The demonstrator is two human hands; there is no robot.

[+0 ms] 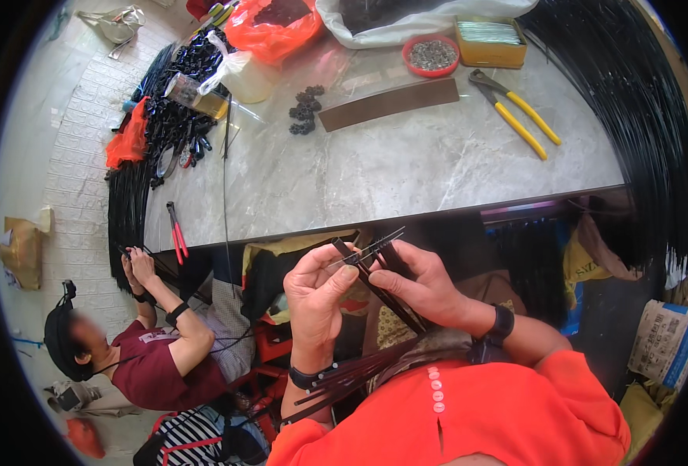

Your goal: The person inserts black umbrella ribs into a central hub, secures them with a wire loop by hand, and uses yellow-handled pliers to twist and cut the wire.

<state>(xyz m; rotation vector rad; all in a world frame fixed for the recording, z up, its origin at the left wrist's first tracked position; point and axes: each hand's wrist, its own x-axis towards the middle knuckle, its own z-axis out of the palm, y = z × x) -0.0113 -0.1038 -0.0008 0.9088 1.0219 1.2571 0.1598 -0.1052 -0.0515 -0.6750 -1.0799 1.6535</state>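
Note:
Close before my chest, just off the table's near edge, my left hand (313, 291) and my right hand (429, 287) meet around several thin black rods (394, 301). My left thumb and forefinger pinch the rods where they cross, beside a fine light wire (377, 247). The fingers of my right hand close on the rods from the other side, its thumb lying along them. More slim dark rods (352, 377) lie across my lap, next to my left forearm. Exactly how the rods join between my fingertips is too small to make out.
On the grey table (390, 171) lie yellow-handled pliers (519, 116), a brown strip (390, 105), a red dish (431, 56) of small metal parts and a yellow box (491, 43). Long black rods (623, 101) cover its right side. A co-worker (165, 342) sits left, near red-handled pliers (177, 233).

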